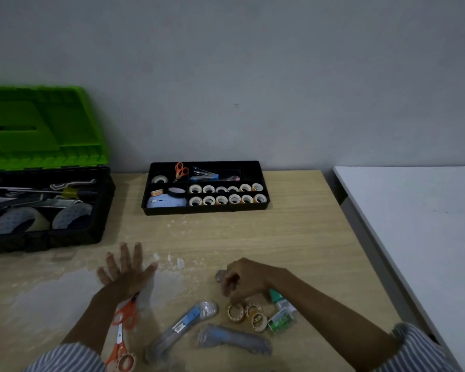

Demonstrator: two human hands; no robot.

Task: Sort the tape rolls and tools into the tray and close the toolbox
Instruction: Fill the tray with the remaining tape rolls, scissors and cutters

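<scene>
Three small beige tape rolls [250, 315] lie on the wooden bench [293, 237]. The right hand [242, 280] curls its fingers [227, 287] over one, grip unclear. They look light and stiff: pinch through the core. The left hand [126, 272] lies flat, empty.

A single wide-angle view from the person's head looks forward and down across the surface [279, 237] toward the wall [253, 76], which fills the upper half of the frame. The left hand [126, 272] and right hand [242, 280] sit close, at lower middle. The tray [207, 210] lies farther off at centre, and the toolbox [43, 205] is cut by the left edge.
</scene>
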